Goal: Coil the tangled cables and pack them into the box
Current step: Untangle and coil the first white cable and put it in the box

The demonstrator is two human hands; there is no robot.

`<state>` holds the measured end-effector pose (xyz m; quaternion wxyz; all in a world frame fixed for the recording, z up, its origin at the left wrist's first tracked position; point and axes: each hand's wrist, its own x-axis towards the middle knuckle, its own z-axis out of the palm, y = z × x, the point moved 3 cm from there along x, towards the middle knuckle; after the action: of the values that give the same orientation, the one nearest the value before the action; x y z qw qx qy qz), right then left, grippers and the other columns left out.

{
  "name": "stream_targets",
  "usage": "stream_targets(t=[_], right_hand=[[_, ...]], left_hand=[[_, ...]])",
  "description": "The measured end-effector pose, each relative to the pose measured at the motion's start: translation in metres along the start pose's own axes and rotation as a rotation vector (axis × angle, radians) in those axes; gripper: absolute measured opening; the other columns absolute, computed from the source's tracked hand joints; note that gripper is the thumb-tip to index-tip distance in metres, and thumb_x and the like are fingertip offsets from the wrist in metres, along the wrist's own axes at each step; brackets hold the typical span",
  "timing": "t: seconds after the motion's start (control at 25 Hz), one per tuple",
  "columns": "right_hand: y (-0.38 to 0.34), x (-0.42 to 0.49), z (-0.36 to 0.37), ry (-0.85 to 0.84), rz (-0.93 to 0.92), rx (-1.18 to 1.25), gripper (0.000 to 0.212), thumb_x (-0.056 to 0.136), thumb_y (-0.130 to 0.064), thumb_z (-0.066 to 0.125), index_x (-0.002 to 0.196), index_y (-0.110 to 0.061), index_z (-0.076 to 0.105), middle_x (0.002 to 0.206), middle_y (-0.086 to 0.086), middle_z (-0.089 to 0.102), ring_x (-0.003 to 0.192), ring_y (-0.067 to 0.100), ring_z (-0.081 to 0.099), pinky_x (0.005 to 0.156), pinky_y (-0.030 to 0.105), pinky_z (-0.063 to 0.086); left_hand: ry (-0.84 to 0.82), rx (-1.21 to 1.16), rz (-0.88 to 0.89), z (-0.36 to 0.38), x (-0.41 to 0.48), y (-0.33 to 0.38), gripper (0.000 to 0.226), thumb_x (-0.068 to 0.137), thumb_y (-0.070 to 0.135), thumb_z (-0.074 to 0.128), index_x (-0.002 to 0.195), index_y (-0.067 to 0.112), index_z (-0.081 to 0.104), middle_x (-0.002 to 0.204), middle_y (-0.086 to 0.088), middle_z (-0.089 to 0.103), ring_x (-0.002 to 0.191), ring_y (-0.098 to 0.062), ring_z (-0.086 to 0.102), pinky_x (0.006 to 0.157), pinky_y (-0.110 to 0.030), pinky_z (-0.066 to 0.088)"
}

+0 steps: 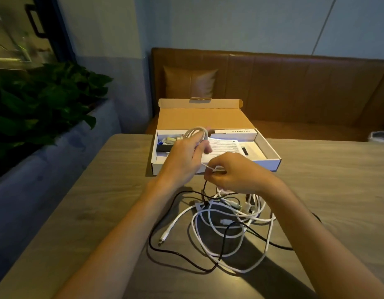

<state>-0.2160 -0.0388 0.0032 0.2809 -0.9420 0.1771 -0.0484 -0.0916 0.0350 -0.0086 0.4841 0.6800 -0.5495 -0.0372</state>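
1. Left hand [186, 155] is reached forward over the near left part of the box [271, 148], forearm coming in diagonally from bottom left. Its fingers are curled round a small coil of white cable [203, 132], so it's definitely gripping that.
2. Right hand [236, 174] sits just in front of the box's front wall, knuckles up. Thumb and fingertips pinch the loose strand [205, 165] that comes off the coil.
3. The coil stands more or less upright above the left hand, with its loop facing the camera. The strand slants down and to the right from one hand to the other.
4. Under the right hand is the tangle of cables [230, 221] lying on the table [78, 212], white loops mixed with a thin black cable [165, 249]. One white plug end [162, 240] points toward the near left.
5. The box runs long side left to right, lid flipped open away from the person. There's a printed sheet [224, 145] inside.
6. Wood-look tabletop, dim room. A brown leather bench [294, 83] with a cushion [190, 82] is behind, and a leafy plant [35, 104] is off to the left.
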Motion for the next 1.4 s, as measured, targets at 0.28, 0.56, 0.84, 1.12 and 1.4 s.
stream_targets(t=[0.28, 0.56, 0.84, 1.12, 1.4], right_hand=[[0.021, -0.007, -0.041, 0.479, -0.046, 0.125, 0.014, 0.099, -0.030, 0.060, 0.105, -0.024, 0.072, 0.074, -0.011, 0.065, 0.068, 0.007, 0.060, 0.060, 0.018, 0.043], [0.017, 0.007, -0.006, 0.266, -0.004, 0.128, 0.025, 0.106, -0.034, 0.044, 0.099, -0.025, 0.066, 0.069, -0.002, 0.067, 0.056, 0.001, 0.057, 0.059, 0.018, 0.040], [0.005, 0.004, 0.011, 0.053, 0.143, 0.271, 0.013, 0.101, -0.017, 0.053, 0.100, -0.013, 0.066, 0.071, 0.002, 0.069, 0.059, 0.008, 0.064, 0.059, 0.020, 0.052], [-0.001, 0.003, 0.013, 0.049, 0.369, 0.993, 0.020, 0.098, 0.007, 0.047, 0.105, -0.006, 0.061, 0.076, 0.011, 0.065, 0.065, 0.017, 0.065, 0.059, 0.025, 0.059], [0.005, 0.006, 0.012, 0.254, 0.222, 0.657, 0.018, 0.100, -0.009, 0.055, 0.105, -0.007, 0.072, 0.090, 0.010, 0.074, 0.074, 0.016, 0.072, 0.062, 0.024, 0.059]], left_hand=[[-0.261, -0.337, -0.279, -0.022, -0.002, -0.019, 0.055, 0.107, 0.038, 0.039, 0.063, 0.020, 0.065, 0.079, -0.011, 0.061, 0.065, -0.011, 0.049, 0.060, -0.020, 0.038], [-0.242, -1.445, -0.312, -0.007, 0.000, 0.006, 0.037, 0.105, 0.031, 0.039, 0.099, 0.005, 0.064, 0.059, 0.000, 0.043, 0.054, -0.010, 0.047, 0.070, -0.026, 0.055], [-0.136, -0.474, -0.053, 0.013, -0.005, 0.013, 0.030, 0.107, 0.021, 0.044, 0.124, 0.013, 0.067, 0.118, 0.012, 0.071, 0.113, 0.003, 0.063, 0.096, -0.022, 0.053], [-0.062, -0.111, 0.192, 0.014, -0.010, 0.008, 0.029, 0.106, 0.018, 0.046, 0.130, 0.012, 0.061, 0.119, 0.003, 0.071, 0.099, -0.002, 0.066, 0.075, -0.022, 0.058], [0.025, -0.012, 0.203, 0.011, -0.008, 0.004, 0.033, 0.106, 0.028, 0.043, 0.129, 0.013, 0.062, 0.118, -0.003, 0.072, 0.104, -0.012, 0.067, 0.081, -0.033, 0.060]])
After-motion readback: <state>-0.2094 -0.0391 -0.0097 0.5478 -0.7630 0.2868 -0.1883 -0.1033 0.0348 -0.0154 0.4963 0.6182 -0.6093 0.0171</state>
